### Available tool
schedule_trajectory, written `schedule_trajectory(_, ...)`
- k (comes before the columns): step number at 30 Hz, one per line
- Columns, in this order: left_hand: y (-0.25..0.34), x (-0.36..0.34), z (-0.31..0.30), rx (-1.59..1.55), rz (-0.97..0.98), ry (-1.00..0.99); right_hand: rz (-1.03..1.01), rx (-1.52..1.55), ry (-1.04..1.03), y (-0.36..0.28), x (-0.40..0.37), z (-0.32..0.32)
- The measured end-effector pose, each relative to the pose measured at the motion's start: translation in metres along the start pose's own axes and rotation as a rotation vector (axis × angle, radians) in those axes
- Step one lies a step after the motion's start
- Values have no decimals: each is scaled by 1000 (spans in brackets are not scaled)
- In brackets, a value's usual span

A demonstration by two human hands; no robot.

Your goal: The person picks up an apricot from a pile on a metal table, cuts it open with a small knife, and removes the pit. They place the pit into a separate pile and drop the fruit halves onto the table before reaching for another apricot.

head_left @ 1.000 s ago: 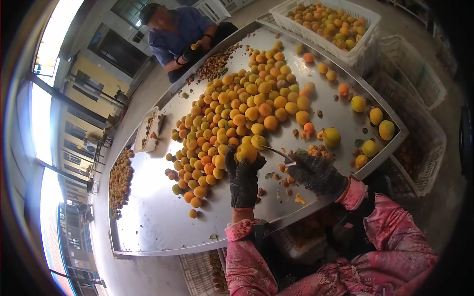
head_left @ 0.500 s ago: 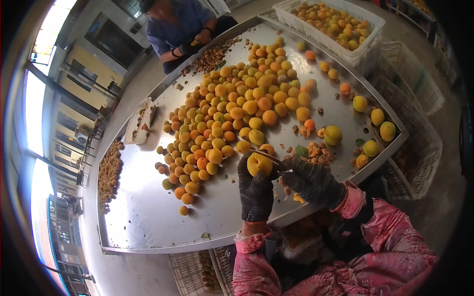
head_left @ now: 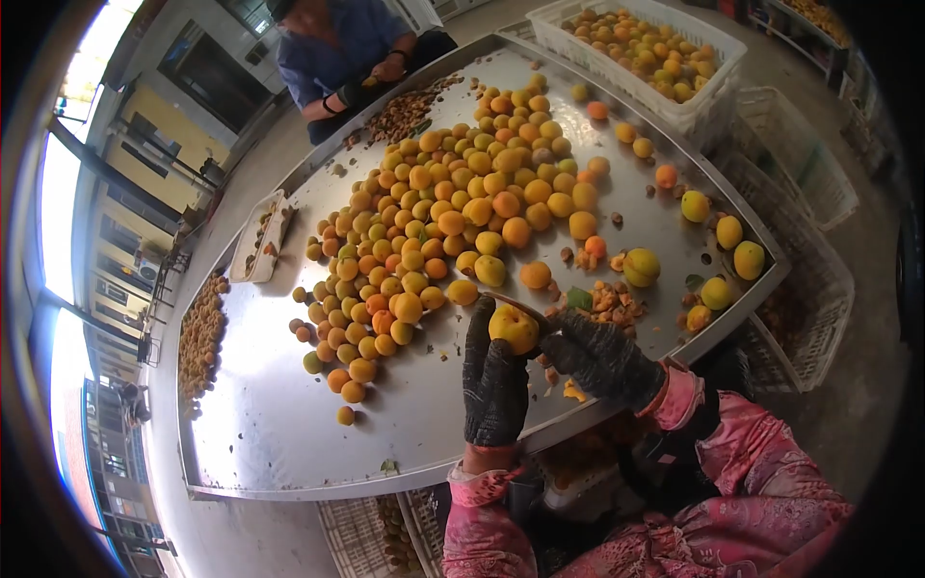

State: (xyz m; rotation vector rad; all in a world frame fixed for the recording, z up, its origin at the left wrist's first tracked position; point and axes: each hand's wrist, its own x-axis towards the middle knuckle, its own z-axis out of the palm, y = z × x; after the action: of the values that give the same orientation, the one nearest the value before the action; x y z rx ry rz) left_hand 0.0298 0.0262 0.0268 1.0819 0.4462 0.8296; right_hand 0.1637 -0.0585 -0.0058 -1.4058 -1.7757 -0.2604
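My left hand (head_left: 493,376), in a dark knit glove, grips a yellow apricot (head_left: 513,328) above the near edge of the steel table (head_left: 279,424). My right hand (head_left: 602,356), gloved too, holds a small knife (head_left: 520,310) whose blade lies across the top of that apricot. A big heap of apricots (head_left: 453,202) covers the middle of the table, just beyond my hands. A small pile of brown pits (head_left: 612,301) lies to the right of the knife.
Across the table a person in blue (head_left: 347,48) works beside a heap of pits (head_left: 409,108). A white crate of apricots (head_left: 646,48) stands at the far right; empty crates (head_left: 819,279) line the right side. A small tray (head_left: 260,236) sits at the left.
My left hand lifted an apricot from the heap's edge and drew it toward me. The knife in my right hand came onto the fruit.
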Motion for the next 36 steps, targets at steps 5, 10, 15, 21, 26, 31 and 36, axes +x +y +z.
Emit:
schedule_trajectory(5,-3,3,-6,-30,22,42,457,526,-170,-11,5,-8)
schedule_trajectory(10,-4,1,-5,-134,-19,28,194,156,-72,-23,5,-5)
schedule_trajectory(15,-4,-4,-3,-127,-12,74,150,4,15,-31,7,-11)
schedule_trajectory(21,7,-7,-8,-44,57,-12,332,306,-12,-41,9,-15)
schedule_trajectory(26,20,-9,-10,-11,-51,-18,398,441,-270,-33,10,-23)
schedule_trajectory(31,28,-7,-22,124,-179,-92,-224,-43,-282,-5,5,-23)
schedule_trajectory(36,15,-14,-6,115,-102,39,-188,-137,-292,-10,-1,-11)
